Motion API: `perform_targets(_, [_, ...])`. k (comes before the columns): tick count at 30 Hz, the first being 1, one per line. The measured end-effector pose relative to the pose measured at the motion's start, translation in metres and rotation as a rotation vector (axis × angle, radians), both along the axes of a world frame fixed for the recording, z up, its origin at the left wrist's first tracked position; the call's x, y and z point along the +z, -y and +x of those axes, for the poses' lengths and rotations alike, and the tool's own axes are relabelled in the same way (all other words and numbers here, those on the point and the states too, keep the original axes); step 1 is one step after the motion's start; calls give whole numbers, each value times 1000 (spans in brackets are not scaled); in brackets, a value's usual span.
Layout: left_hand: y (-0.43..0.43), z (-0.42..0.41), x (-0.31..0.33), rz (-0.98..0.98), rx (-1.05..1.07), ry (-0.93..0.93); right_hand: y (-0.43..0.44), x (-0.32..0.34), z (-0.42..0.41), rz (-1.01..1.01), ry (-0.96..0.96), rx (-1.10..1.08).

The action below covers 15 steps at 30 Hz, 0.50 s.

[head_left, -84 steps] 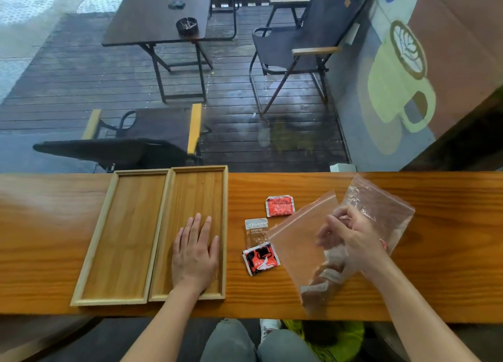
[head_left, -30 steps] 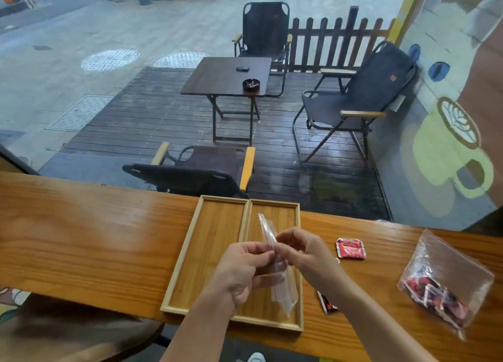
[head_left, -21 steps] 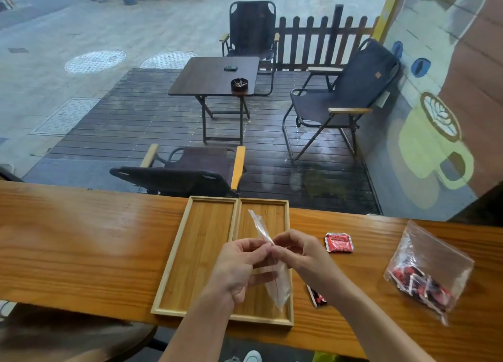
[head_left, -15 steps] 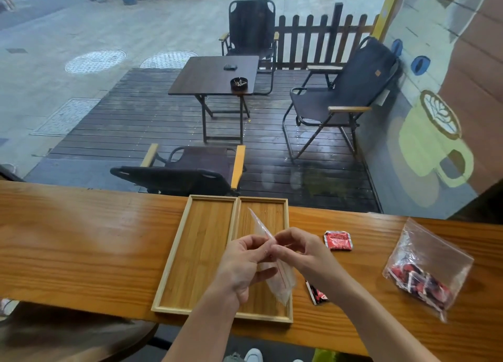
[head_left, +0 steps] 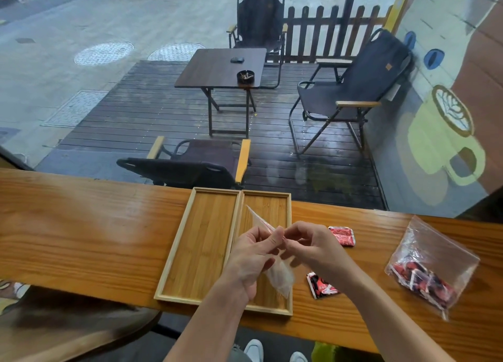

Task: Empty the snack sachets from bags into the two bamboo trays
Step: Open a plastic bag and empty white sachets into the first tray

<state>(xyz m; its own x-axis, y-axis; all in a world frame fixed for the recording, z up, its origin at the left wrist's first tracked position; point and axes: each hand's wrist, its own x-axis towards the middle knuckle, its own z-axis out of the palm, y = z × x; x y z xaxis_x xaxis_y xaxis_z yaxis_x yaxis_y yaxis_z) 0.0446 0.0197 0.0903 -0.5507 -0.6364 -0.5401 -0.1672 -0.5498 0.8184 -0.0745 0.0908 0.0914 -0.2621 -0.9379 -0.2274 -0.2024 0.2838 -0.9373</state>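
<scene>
Two bamboo trays lie side by side on the wooden counter: the left tray (head_left: pixel 201 241) and the right tray (head_left: pixel 272 206). Above the right tray, my left hand (head_left: pixel 250 258) and my right hand (head_left: pixel 310 241) both pinch the top edge of a clear plastic bag (head_left: pixel 280 276), which hangs edge-on between them. What the bag holds cannot be made out. Two red sachets lie loose on the counter, one (head_left: pixel 342 235) to the right of my right hand and one (head_left: pixel 321 285) below my right wrist. A second clear bag (head_left: pixel 432 263) with several red sachets lies at the far right.
The wooden counter (head_left: pixel 81 225) runs the full width, its near edge just below the trays. Beyond its far edge is a window onto a deck with a dark table (head_left: pixel 223 67) and folding chairs (head_left: pixel 351 94).
My right hand has carried the clear bag from the counter over the right tray, and my left hand has left the tray and joined it. In the last second both hands stay pinched on the bag's top.
</scene>
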Motion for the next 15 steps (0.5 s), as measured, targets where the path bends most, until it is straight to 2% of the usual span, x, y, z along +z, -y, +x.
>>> perform_targets(3, [2,-2,-1,-3,79,-21,-3,-2,-1,43,-21,41])
perform_targets(6, [10,-1,4,-136,127,8,-11,-3,1,52,13,21])
perform_targets(11, [6,-7,3,-376,-7,135,-10,-3,-2,-68,-106,-36])
perform_targets(15, [1,-11,1,-356,-53,147,-7,0,-6,-91,-187,-24])
